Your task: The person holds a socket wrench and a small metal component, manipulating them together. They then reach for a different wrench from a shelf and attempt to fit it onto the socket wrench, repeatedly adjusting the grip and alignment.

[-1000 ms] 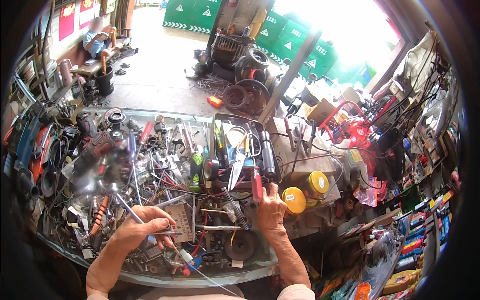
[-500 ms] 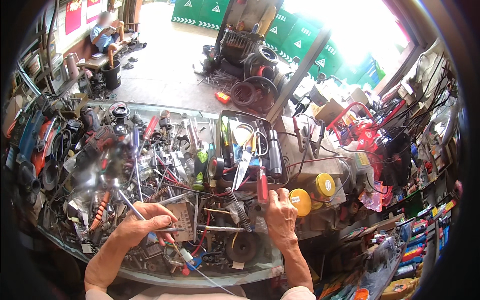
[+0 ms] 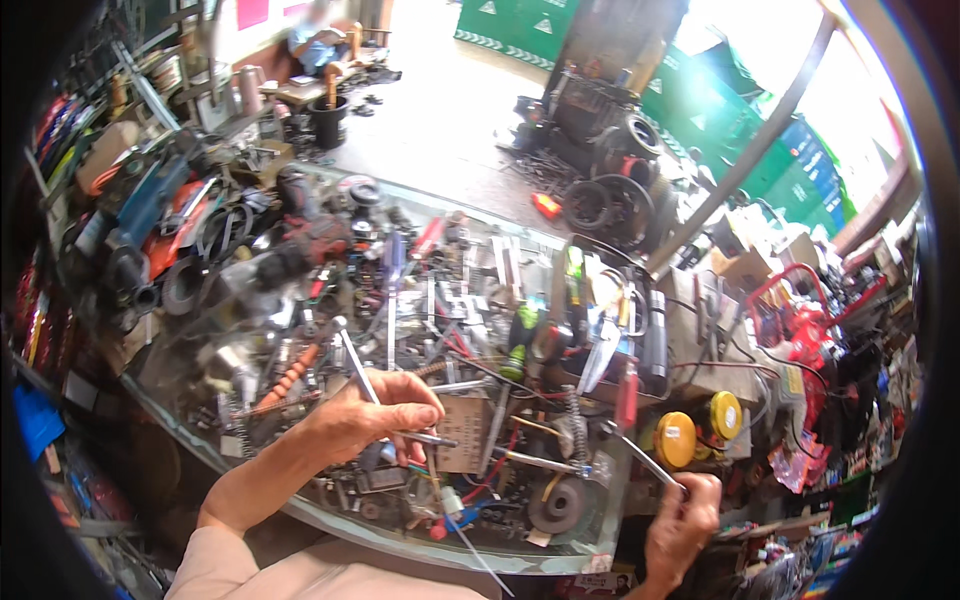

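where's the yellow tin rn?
Head view, right side of the bench: the yellow tin sits just above the right hand, beside a second yellow-lidded can and below the red-handled screwdriver.

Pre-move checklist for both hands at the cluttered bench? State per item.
1. Left hand grips the thin metal rod: ok.
2. Right hand holds the red-handled tool by its shaft: ok.
3. Both hands apart, not crossing: ok.
4. Bare bench space to set anything down: not ok, loose tools and parts cover it.
5. Tip of the rod clear of clutter: cannot tell.
6. Yellow tins clear of the right hand: ok.
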A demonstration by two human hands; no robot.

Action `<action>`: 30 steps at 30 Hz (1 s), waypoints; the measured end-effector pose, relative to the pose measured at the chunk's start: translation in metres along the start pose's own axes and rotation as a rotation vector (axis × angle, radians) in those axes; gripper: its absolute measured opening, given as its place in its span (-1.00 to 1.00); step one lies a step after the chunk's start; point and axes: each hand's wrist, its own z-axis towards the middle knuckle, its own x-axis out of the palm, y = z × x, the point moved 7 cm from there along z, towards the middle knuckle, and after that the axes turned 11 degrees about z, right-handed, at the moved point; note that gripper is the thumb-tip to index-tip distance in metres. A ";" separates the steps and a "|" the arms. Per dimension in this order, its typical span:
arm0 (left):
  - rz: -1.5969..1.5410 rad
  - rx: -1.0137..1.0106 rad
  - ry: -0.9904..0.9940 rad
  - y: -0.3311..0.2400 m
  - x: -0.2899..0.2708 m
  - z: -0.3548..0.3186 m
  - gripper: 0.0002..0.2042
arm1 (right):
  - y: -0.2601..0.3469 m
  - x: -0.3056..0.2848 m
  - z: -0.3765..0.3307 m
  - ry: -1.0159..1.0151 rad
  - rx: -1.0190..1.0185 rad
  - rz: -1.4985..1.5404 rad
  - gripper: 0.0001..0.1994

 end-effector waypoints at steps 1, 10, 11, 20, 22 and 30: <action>-0.004 -0.004 -0.042 0.000 -0.010 -0.006 -0.77 | -0.007 -0.005 -0.006 0.009 0.143 0.042 -0.95; -0.060 -0.012 -0.177 -0.006 -0.088 -0.051 -0.78 | 0.053 -0.012 -0.013 -0.284 0.072 1.439 -0.76; -0.068 -0.007 -0.127 -0.007 -0.089 -0.050 -0.78 | 0.058 0.007 -0.011 -0.255 0.217 1.717 -0.83; 0.012 0.010 -0.044 0.002 -0.116 -0.050 -0.72 | 0.215 0.171 0.015 0.223 -0.040 0.784 -0.85; -0.005 0.070 -0.091 -0.002 -0.122 -0.051 -0.70 | 0.239 0.193 0.007 0.398 -0.050 0.809 -0.86; 0.120 0.103 -0.054 -0.007 -0.130 -0.061 -0.67 | 0.261 0.229 -0.025 0.532 -0.140 0.800 -0.75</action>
